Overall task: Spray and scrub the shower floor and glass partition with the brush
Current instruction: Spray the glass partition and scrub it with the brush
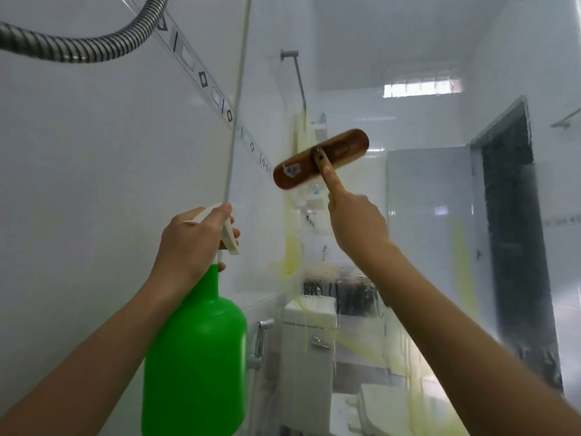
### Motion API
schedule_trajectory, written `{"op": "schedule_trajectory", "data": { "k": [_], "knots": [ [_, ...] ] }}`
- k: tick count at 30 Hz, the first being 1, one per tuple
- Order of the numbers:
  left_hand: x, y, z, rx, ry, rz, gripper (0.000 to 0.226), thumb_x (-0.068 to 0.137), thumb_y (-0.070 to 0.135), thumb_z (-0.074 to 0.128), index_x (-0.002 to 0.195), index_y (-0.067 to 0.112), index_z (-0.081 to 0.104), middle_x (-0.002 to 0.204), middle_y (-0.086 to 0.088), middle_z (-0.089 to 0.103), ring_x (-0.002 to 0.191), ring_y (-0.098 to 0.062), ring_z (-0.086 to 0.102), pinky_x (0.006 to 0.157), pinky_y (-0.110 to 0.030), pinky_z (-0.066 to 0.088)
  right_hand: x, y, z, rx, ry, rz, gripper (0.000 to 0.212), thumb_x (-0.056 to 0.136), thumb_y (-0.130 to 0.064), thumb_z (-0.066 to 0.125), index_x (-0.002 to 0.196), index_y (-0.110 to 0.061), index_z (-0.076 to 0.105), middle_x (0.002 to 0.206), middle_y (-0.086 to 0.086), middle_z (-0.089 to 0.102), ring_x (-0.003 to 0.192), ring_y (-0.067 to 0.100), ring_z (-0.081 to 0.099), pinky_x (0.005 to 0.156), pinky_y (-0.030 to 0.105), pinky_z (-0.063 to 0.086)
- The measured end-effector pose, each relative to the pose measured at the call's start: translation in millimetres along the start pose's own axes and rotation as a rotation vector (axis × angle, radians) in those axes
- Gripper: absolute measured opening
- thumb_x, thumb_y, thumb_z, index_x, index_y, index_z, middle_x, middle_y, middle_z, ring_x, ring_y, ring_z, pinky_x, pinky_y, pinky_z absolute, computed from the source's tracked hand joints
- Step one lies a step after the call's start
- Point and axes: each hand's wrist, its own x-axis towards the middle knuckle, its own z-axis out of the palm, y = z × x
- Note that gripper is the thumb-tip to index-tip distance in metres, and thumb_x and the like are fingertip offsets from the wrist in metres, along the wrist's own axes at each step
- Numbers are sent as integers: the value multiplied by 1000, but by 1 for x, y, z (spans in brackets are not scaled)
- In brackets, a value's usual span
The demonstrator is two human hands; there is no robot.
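Right hand (356, 220) clamps the handle of the stiff, light wooden brush (320, 158), head against the slippery wet glass partition (424, 199); left hand (191, 240) grips the green spray bottle (195, 357) by its neck, likely heavier

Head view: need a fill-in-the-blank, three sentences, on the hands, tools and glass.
1. The left hand grips a spray bottle whose body is ____.
2. The right hand holds the brush up against the glass partition by its ____.
3. The liquid streaking the glass partition is pale ____ in colour.

Missing words: green; handle; yellow.
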Motion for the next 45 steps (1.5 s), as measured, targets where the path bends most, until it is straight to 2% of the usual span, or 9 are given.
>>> {"op": "schedule_trajectory", "data": {
  "k": [4, 10, 16, 23, 28, 31, 34, 41, 45],
  "knots": [
    [2, -3, -2, 8, -20, -24, 29, 98, 39, 57, 97, 14, 72, 90, -5, 77, 85, -22, 75, 50, -25, 46, -118, 10, 16, -79, -173, 43, 92, 98, -13, 49, 145, -41, -24, 58, -10, 38, 42, 5, 42, 45, 18, 47],
    [5, -6, -8, 30, -14, -27, 31, 98, 41, 56, 99, 14, 72, 89, -4, 77, 85, -20, 74, 48, -24, 46, -20, -17, 12, -13, -37, -48, 67, 103, -20, 32, 149, -44, -10, 57, -2, 41, 44, 10, 42, 41, 23, 32],
    [8, -5, -11, 18, -12, -17, 31, 98, 40, 57, 97, 14, 72, 89, -4, 77, 84, -20, 74, 46, -22, 46, -130, 4, 20, -110, -219, 16, 86, 100, -18, 44, 144, -42, -26, 69, -5, 53, 42, 4, 41, 41, 17, 43],
    [7, -3, -14, 18, 3, -26, 31, 98, 41, 56, 95, 14, 72, 90, -5, 77, 87, -22, 74, 48, -23, 47, -13, -19, 19, -46, -60, -60, 65, 103, -22, 32, 148, -46, -7, 62, 2, 48, 45, 11, 44, 41, 24, 34],
    [7, -1, -16, 15, -8, -23, 32, 98, 40, 56, 95, 12, 71, 90, -5, 77, 87, -24, 74, 43, -20, 46, -176, 10, 27, -84, -248, 39, 93, 96, -22, 55, 143, -46, -22, 59, -12, 41, 32, 1, 31, 28, 12, 20],
    [7, -1, -17, 42, -21, -23, 33, 98, 41, 55, 97, 12, 72, 90, -4, 77, 87, -23, 74, 47, -22, 47, -139, 6, 39, -110, -190, -72, 84, 97, -22, 53, 150, -40, -9, 70, -7, 46, 39, 2, 38, 38, 8, 33],
    [5, -5, -16, 67, -39, -49, 34, 98, 41, 55, 100, 12, 72, 90, -4, 77, 87, -23, 74, 51, -24, 47, -73, -10, 46, -38, -103, -36, 66, 103, -25, 36, 150, -39, -8, 65, -1, 48, 45, 7, 45, 48, 22, 49],
    [5, -9, -14, 64, -80, -65, 34, 97, 40, 57, 100, 9, 71, 91, -7, 77, 88, -27, 75, 49, -24, 47, -222, 15, 57, 43, -252, 51, 80, 96, -19, 52, 151, -38, -3, 53, -15, 31, 35, 0, 37, 34, 8, 31],
    [5, -11, -13, 72, -77, -66, 33, 98, 40, 56, 99, 10, 71, 91, -6, 77, 87, -25, 75, 51, -25, 47, -134, -9, 64, 6, -83, -67, 73, 101, -18, 43, 149, -41, -7, 61, -6, 46, 44, 4, 45, 44, 19, 47]
  ]
}}
